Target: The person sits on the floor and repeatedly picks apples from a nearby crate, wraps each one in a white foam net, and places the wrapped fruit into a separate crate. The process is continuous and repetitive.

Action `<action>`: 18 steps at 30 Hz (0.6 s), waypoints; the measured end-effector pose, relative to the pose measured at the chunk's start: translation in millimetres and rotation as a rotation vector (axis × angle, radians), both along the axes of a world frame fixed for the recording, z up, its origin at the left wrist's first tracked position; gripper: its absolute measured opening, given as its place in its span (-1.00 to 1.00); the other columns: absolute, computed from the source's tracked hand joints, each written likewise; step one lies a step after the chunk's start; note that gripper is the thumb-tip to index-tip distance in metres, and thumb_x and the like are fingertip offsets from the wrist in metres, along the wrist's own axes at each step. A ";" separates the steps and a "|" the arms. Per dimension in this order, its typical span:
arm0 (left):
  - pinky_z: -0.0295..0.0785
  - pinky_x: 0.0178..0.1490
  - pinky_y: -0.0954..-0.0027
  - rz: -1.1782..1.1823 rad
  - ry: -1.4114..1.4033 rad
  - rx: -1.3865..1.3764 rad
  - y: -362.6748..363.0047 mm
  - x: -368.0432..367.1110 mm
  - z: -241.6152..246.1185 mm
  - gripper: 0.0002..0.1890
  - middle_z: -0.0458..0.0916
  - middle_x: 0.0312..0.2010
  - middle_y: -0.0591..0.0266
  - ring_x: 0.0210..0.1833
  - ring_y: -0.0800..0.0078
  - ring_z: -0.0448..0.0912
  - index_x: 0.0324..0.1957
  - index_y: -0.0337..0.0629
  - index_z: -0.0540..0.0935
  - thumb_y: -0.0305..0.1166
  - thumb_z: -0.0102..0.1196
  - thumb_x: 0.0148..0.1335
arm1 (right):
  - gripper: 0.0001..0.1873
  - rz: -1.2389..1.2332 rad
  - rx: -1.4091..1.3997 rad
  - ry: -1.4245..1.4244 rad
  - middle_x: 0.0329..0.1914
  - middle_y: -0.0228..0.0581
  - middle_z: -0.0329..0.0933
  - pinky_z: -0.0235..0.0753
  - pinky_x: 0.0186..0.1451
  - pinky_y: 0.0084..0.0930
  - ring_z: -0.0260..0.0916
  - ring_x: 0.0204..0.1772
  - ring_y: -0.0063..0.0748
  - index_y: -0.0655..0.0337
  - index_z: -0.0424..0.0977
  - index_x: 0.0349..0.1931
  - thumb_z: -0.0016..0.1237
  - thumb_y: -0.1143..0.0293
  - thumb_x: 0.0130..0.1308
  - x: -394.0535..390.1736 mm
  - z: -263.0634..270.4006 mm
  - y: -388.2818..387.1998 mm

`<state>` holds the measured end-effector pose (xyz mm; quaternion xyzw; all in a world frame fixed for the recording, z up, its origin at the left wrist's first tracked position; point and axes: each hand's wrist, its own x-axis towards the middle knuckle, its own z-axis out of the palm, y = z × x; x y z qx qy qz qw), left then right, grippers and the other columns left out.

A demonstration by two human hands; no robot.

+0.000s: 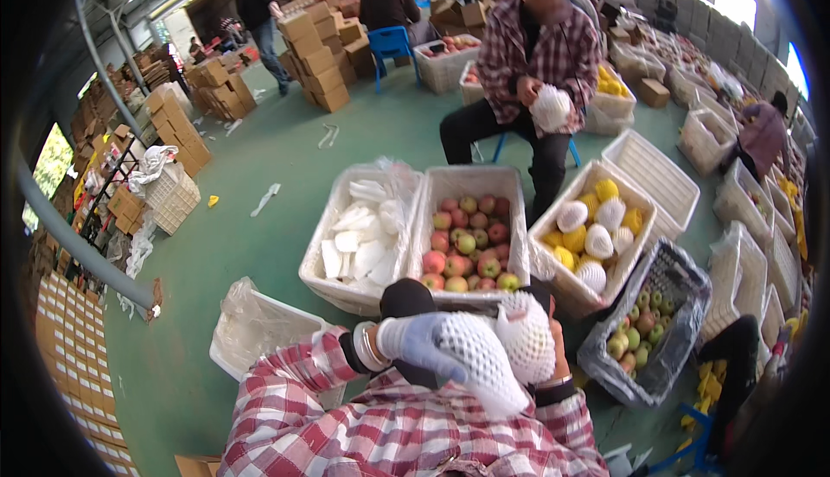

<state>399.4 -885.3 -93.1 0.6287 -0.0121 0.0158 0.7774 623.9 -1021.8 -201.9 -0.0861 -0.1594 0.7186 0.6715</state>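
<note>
My left hand (415, 345), in a pale glove, grips a white foam net sleeve (483, 367) that hangs down in front of my chest. Most of my right hand (559, 347) is hidden behind an apple in a white foam net (526, 341), which it holds beside that sleeve. Just beyond my hands, a lined white crate of red and green apples (470, 237) stands on the floor. Touching it on the left is a crate of flat white foam nets (363, 237). On the right, another crate (541, 244) contains fruit in yellow and white foam nets (596, 244).
A black-lined crate of greener apples (642, 328) stands at right, near an overturned or vacant white crate (655, 179). At left is a plastic-lined white bin (259, 328). A seated co-worker (538, 56) faces me, holding netted fruit. Stacked cartons (318, 62) and a slanting pole (84, 231) stand farther left.
</note>
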 end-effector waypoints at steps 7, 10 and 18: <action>0.29 0.42 0.09 0.431 0.011 -0.439 16.9 7.6 -21.4 -0.25 0.39 0.31 -0.03 0.35 0.12 0.40 0.39 -0.34 0.24 0.01 0.05 0.38 | -0.36 -0.147 -0.192 -0.163 0.19 0.03 0.51 0.51 0.28 -0.31 0.54 0.16 -0.19 0.42 0.26 0.31 0.07 0.23 0.32 51.3 13.9 17.4; 0.27 0.44 0.05 0.670 -0.021 -0.540 36.9 -0.1 -8.2 -0.30 0.34 0.36 -0.01 0.39 0.12 0.36 0.42 -0.27 0.22 0.02 -0.06 0.44 | -0.24 -0.214 -0.132 -0.506 0.15 -0.08 0.52 0.50 0.23 -0.43 0.54 0.11 -0.33 0.47 0.27 0.29 0.20 0.21 0.17 80.7 57.5 12.1; 0.24 0.42 0.32 0.454 0.065 0.276 11.5 52.4 3.2 -0.18 0.47 0.26 0.15 0.33 0.34 0.40 0.35 -0.31 0.32 0.04 0.27 0.23 | -0.32 -0.325 0.079 -1.735 -0.21 0.13 0.60 0.55 -0.03 -0.35 0.61 -0.15 -0.15 0.52 0.50 -0.04 0.34 0.20 -0.14 60.0 140.5 31.5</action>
